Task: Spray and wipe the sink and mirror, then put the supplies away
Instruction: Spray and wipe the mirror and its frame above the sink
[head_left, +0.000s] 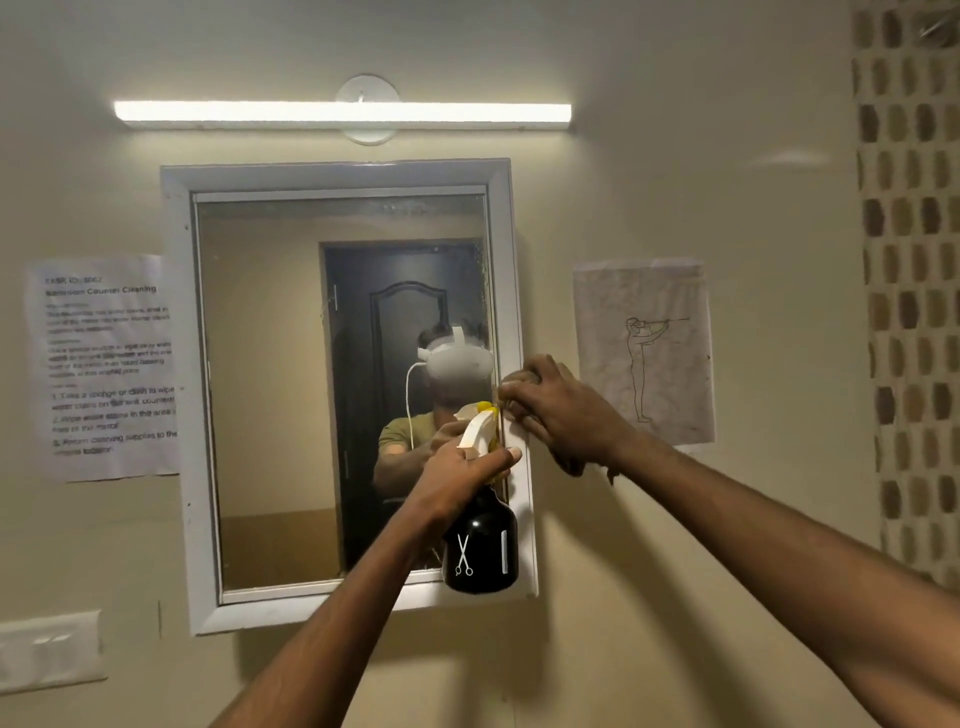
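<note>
cream bathroom wall fills the head view, w/ a lit tube light (343, 113) up top and a white-framed mirror (291, 364) hung below it. printed task sheet (106, 364) taped left of the frame, a line drawing on paper (644, 353) taped right of it, white switch plate (49, 649) low left. no sink in view.

left hand (457, 467) grips the neck of a black spray bottle (480, 545), fingers curled round it under the white-and-yellow trigger head (nozzle aims at the glass, toward the mirror's right edge). bottle hangs upright, long axis vertical, in front of the frame's lower right corner.

right hand (550, 405) is closed on a dark brownish cloth (571, 465), pressed at the mirror's right frame edge, just above and right of the bottle head; a bit of cloth hangs below the wrist.

key relation: most of the glass lies to the left of both hands, so the wiping hand sits at the far right margin and prob needs to sweep leftward across the pane. both hands are close together, nearly touching at the nozzle; left hand is the nearer one to the glass centre, but it's busy w/ the bottle. looks like the mirror stage of the job, supplies not yet put away.
</note>
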